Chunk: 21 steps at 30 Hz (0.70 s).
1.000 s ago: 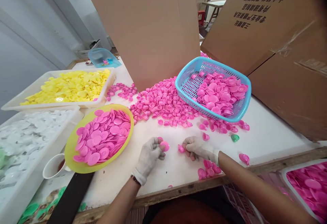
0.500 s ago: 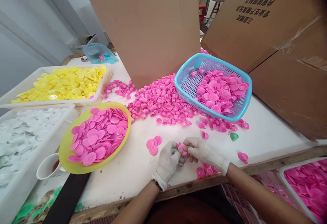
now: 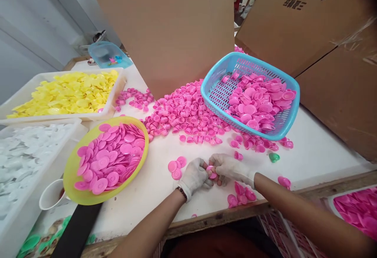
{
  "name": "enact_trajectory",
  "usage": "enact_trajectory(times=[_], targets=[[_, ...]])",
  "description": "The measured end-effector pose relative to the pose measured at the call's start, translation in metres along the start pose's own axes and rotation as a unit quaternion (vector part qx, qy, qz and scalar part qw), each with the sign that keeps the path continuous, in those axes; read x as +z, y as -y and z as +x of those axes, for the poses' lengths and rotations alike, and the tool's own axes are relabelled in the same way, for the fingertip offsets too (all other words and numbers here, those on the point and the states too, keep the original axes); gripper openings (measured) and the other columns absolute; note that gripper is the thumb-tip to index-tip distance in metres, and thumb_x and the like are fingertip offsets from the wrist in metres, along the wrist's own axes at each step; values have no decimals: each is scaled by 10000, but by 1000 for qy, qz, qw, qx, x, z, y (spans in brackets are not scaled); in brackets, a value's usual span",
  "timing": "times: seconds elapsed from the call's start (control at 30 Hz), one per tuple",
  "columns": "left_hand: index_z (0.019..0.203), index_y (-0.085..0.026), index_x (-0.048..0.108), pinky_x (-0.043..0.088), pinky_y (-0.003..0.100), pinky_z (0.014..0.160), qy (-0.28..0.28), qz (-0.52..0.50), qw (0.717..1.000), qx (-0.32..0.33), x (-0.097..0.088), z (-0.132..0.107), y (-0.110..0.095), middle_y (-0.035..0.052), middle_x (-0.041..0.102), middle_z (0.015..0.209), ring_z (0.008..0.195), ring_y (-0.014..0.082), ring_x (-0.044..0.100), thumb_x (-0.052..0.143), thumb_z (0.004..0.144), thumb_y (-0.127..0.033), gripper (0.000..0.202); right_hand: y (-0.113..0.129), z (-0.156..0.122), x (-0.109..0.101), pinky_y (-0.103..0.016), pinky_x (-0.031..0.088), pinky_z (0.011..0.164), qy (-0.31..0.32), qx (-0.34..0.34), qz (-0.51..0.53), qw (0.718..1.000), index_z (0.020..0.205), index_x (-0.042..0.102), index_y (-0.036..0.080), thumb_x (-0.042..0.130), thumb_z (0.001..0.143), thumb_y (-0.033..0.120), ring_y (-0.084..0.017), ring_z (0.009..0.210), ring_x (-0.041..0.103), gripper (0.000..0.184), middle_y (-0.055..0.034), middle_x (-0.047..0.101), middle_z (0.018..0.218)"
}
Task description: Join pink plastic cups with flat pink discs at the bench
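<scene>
My left hand (image 3: 194,176) and my right hand (image 3: 230,168), both in white gloves with bare fingertips, meet near the table's front edge. Between them they pinch one small pink toy saucer (image 3: 211,168) by its rim; whether a cup is joined to it is hidden by the fingers. Just left of my left hand, several loose pink saucers (image 3: 176,164) lie flat on the white table (image 3: 153,211). Below my right hand rests a small cluster of pink pieces (image 3: 241,196). A single pink toy cup (image 3: 238,155) lies above that hand.
A heap of pink toy cups (image 3: 185,112) spreads mid-table. Right of it stands a blue basket (image 3: 216,107) of pink cups and saucers. The yellow bowl (image 3: 69,179) holds pink saucers. Trays of yellow pieces (image 3: 76,93) and white pieces (image 3: 20,152) stand left; cardboard boxes (image 3: 176,26) rise behind.
The view has shifted slightly. Both hands stay together on the pink saucer, with only small finger movements; more of the pink cluster below my right hand now shows.
</scene>
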<state>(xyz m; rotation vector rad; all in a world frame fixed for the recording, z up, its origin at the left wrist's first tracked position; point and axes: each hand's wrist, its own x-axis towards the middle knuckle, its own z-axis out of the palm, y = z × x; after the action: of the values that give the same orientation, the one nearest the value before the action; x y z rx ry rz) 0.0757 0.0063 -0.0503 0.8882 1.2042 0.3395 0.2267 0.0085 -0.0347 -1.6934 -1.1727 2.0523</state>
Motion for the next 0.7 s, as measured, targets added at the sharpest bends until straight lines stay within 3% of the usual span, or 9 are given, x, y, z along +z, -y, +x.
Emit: enact_trajectory(times=[0.2, 0.4, 0.57, 0.7], targets=[[786, -212, 405, 402, 210, 395, -4, 34, 999, 12, -1, -3, -4, -39, 571, 486, 410, 132, 556, 621, 728, -261, 230, 2, 1, -5, -221, 504, 455, 37, -7, -9, 999, 823, 463, 187, 486, 809, 160, -127, 461, 622, 38, 15, 626, 546], [795, -211, 391, 390, 184, 411, 13, 79, 996, 50, -1, -4, -4, -49, 574, 541, 419, 101, 538, 616, 687, -197, 250, -6, 7, 6, -167, 421, 359, -34, -8, -13, 999, 830, 421, 206, 428, 822, 131, -100, 353, 545, 76, 65, 545, 468], [823, -219, 379, 365, 184, 388, -9, 171, 985, 33, 3, -1, -6, -87, 496, 526, 392, 107, 522, 580, 673, -146, 261, -13, 13, 8, -160, 395, 343, -40, -25, -10, 999, 821, 428, 207, 454, 804, 124, -103, 339, 542, 88, 67, 547, 456], [855, -200, 448, 357, 195, 444, -38, 279, 952, 118, -2, -9, -2, -66, 504, 579, 455, 98, 515, 557, 733, -203, 163, -15, 9, 8, -160, 377, 330, -32, -50, 1, 998, 824, 454, 200, 513, 783, 172, -121, 353, 567, 77, 45, 584, 472]])
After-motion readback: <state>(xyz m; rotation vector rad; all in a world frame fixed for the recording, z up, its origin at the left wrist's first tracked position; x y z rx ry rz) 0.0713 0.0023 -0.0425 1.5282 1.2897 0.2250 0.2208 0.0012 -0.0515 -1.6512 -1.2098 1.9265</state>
